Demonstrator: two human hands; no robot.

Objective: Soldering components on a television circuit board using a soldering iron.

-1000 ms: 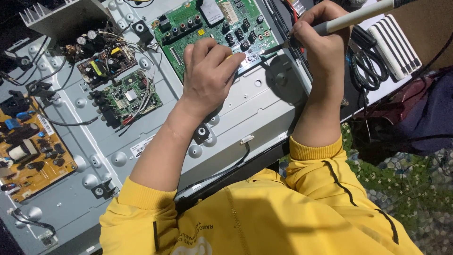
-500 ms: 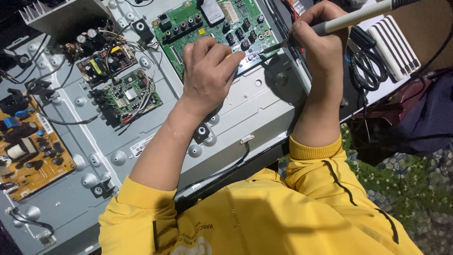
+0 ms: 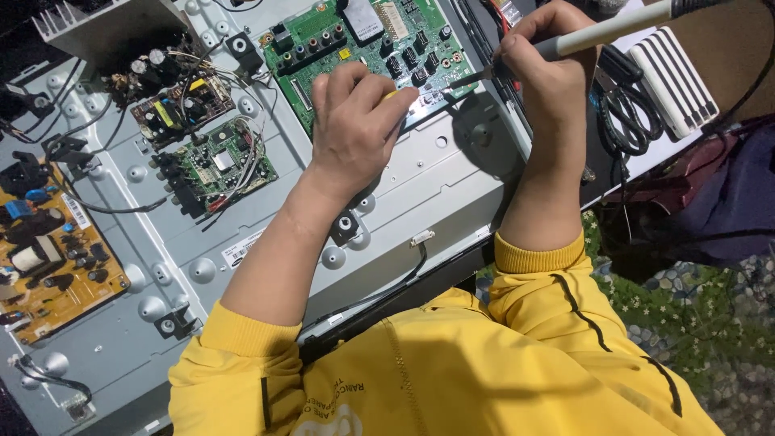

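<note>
Resting left hand [image 3: 353, 133] on green circuit board [image 3: 355, 40] — right hand [image 3: 549, 77] beside

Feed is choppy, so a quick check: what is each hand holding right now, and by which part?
The right hand grips a soldering iron low on its pale handle, near the tip. The left hand rests on the green circuit board; whether it pinches anything cannot be told.

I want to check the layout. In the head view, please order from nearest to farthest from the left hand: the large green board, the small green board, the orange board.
From the left hand:
1. Large green board, under its fingertips, top centre.
2. Small green board, further left.
3. Orange board, at the far left edge.
</note>
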